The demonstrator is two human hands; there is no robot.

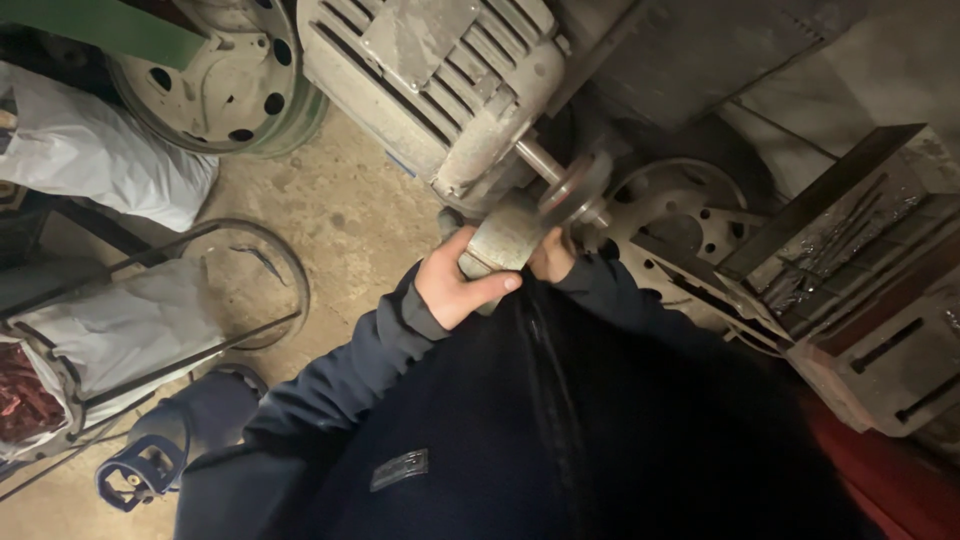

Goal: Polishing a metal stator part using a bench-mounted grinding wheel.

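Both hands close on a grey metal block at the grinding disc, at five o'clock of the motor: left hand clamped around it, right hand steadying; a catching disc could wrench fingers inward

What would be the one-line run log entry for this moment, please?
left hand: grips grey block | right hand: on block, mostly hidden | block at grinding disc | motor above
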